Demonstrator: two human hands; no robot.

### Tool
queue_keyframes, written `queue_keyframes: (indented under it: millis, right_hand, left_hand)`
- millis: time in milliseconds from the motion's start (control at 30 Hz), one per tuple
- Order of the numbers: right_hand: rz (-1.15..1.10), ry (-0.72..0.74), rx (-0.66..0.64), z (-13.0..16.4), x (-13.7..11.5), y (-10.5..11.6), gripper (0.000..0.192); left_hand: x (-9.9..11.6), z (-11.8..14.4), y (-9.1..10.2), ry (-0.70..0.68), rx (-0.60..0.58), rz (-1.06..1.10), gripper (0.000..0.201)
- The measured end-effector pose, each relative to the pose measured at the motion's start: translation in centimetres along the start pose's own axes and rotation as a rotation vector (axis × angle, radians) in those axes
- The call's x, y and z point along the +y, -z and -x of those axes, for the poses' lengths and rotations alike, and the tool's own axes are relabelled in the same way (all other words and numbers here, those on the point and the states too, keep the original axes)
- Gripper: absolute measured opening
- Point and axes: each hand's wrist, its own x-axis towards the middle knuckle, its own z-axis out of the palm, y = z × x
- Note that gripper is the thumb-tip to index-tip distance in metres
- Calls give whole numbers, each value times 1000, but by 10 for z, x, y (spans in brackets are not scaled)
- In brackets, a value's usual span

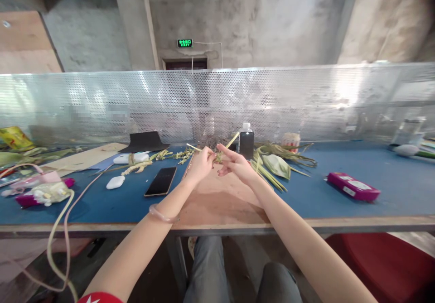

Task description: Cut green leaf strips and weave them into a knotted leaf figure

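My blue-topped workbench (390,176), carrying a black phone (161,181) and white earbud case (115,182) near left, a dark bottle (246,143) and green leaf strips (277,165) at far centre, and a pink box (352,187) to the right.

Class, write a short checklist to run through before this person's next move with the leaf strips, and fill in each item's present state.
1. Both hands on the leaf strips: left hand and right hand meet there, ok.
2. Work held above the bare brown board: ok.
3. Spare leaves beside the right hand: ok.
4. Phone lies apart from the hands: ok.
5. Dark bottle upright behind the hands: ok.
6. Tightness of the fold: cannot tell.
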Motion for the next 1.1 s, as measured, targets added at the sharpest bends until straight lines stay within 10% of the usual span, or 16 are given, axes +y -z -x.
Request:
queue_keyframes:
  millis: [1100]
  right_hand:
    - [660, 203, 485, -3, 11, -8, 6]
  left_hand:
    - [11, 7, -3, -34, 14, -80, 14]
